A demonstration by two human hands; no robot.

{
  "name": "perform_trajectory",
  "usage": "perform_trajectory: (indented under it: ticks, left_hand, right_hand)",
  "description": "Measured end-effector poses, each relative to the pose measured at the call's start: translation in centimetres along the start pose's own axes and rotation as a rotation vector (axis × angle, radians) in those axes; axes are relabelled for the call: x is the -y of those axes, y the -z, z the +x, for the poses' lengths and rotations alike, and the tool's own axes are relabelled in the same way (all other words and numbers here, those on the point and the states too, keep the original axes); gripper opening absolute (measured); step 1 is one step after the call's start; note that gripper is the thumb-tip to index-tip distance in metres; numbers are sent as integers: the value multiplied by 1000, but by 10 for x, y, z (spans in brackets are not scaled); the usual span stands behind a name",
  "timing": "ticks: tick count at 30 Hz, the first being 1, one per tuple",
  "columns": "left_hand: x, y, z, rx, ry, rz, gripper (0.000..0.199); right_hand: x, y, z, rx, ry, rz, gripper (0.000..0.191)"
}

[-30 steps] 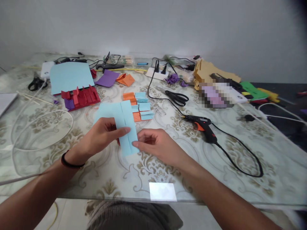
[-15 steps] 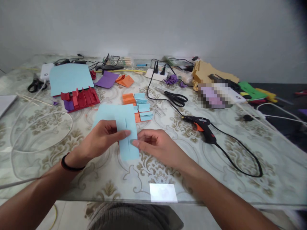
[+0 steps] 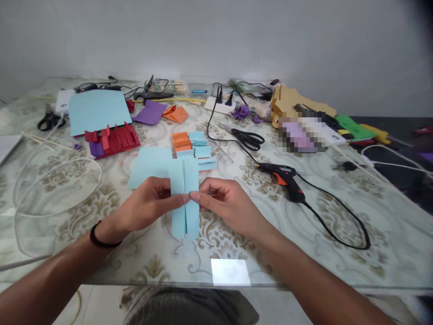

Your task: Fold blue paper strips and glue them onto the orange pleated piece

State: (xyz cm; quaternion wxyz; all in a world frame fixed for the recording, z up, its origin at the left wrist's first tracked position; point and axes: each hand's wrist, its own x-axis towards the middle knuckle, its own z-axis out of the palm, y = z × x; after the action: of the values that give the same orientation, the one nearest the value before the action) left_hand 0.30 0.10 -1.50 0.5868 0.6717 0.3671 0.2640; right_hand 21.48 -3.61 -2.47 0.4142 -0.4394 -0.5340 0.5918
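A folded light blue paper [image 3: 178, 219] is held upright above the table, with a long slit between its two folded flaps. My left hand [image 3: 150, 203] pinches its left side, thumb on the front. From the right, my right hand [image 3: 223, 201] grips the other flap, its thumb tip meeting the left thumb at the middle. The fingers behind the paper are partly hidden. Another light blue sheet [image 3: 150, 167] lies flat just behind my left hand. Beyond the held paper sit small folded orange pieces [image 3: 181, 141] and blue pieces [image 3: 203, 152].
A glue gun [image 3: 284, 178] with a looping black cord lies at the right, near black-handled scissors [image 3: 248, 139]. Folded red paper [image 3: 120, 139] and a large blue sheet [image 3: 98, 110] are at the back left. A power strip [image 3: 219, 105] stands at the back.
The folded paper has moved slightly right and toward me, and its slit has opened wider at the bottom. My right thumb now presses on its front, against the left thumb.
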Motion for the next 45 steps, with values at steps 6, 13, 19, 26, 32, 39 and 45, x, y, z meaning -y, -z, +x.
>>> perform_trajectory:
  ticks: [6, 13, 19, 26, 32, 39, 45]
  left_hand:
    - [2, -1, -2, 20, 52, -42, 30]
    - [1, -4, -1, 50, 73, -23, 31]
    - [0, -5, 0, 29, 58, -36, 28]
    - [-5, -5, 1, -26, 3, -22, 25]
    - [-1, -3, -1, -33, 27, 43, 28]
    - [-4, -3, -3, 21, 65, 67, 31]
    - [-4, -3, -3, 71, 107, 96, 32]
  right_hand:
    - [0, 0, 0, 19, 8, 15, 35]
    - [0, -1, 0, 3, 63, -8, 35]
    - [1, -2, -1, -5, 70, 22, 36]
    - [0, -1, -2, 33, 51, -16, 38]
    - [1, -3, -1, -6, 55, -25, 32]
    - [-2, -3, -1, 9, 98, -21, 32]
    - [-1, -5, 0, -49, 72, 8, 24]
